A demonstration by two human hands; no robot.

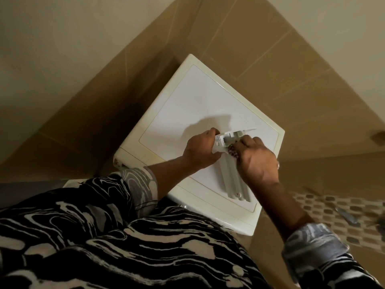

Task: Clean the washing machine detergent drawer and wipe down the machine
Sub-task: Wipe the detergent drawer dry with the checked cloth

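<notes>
Two hands hold the plastic drawer [235,184] on the washing machine [198,97].
Left hand [201,150] and right hand [257,160] curl round its white ridged end, mid-frame; the smooth flat top runs open to the upper-left edge.

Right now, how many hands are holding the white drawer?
2. The left hand grips the drawer on its left; the right hand grips its right, over the washing machine.
</notes>
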